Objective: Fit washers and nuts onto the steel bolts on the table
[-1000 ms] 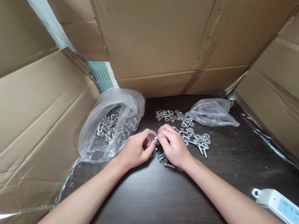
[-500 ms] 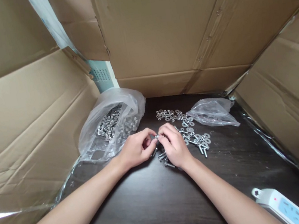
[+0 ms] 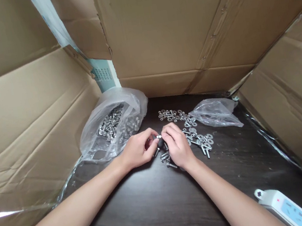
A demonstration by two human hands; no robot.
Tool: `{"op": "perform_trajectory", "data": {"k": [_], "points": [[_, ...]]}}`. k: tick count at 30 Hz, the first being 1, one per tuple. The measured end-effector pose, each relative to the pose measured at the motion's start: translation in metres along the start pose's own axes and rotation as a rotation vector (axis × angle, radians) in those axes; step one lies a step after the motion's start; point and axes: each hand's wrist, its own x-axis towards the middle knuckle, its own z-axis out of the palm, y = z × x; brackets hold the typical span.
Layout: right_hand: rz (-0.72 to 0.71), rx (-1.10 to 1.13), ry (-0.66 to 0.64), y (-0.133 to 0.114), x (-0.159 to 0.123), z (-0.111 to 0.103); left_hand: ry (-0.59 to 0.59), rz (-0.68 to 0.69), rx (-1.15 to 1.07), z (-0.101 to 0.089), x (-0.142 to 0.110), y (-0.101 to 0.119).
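Note:
In the head view my left hand (image 3: 139,149) and my right hand (image 3: 177,145) meet over the dark table. Thumb and fingers of both are pinched on one small shiny bolt (image 3: 159,137), held level between them. Nut-like pieces appear on it, but the fingertips cover both ends. Just below my hands lies a small pile of bolts (image 3: 164,157), partly hidden by my right hand. To the right of that hand, loose bolts (image 3: 203,149) and flat washers (image 3: 209,136) are scattered. Farther back is a group of small nuts and washers (image 3: 169,115).
A clear plastic bag (image 3: 134,96) holding many bolts lies open at the left. Another thin plastic bag (image 3: 215,112) rests at the back right. Cardboard walls (image 3: 171,25) surround the table (image 3: 154,208). A white power strip (image 3: 274,200) sits at the front right.
My right fingers have shifted slightly to the right and up, so more of the bolt shows between the hands. My left hand keeps its pinch almost unmoved.

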Motion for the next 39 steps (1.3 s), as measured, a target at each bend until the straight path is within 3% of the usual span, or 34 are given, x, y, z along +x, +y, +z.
{"op": "perform_trajectory", "data": {"k": [11, 21, 31, 39], "points": [[-0.056, 0.009, -0.033, 0.0050, 0.0010, 0.0001, -0.026, 0.037, -0.024, 0.0017, -0.0008, -0.0018], [-0.007, 0.036, -0.013, 0.0007, 0.0014, -0.0013, 0.034, 0.000, -0.054, 0.0031, 0.0000, -0.0038], [-0.047, 0.023, -0.032, 0.0039, 0.0014, -0.0007, -0.031, 0.034, -0.056, 0.0027, -0.0006, -0.0047], [-0.019, 0.019, -0.010, 0.0004, 0.0013, -0.0013, -0.010, 0.016, -0.087, 0.0023, 0.0003, -0.0044]]}}
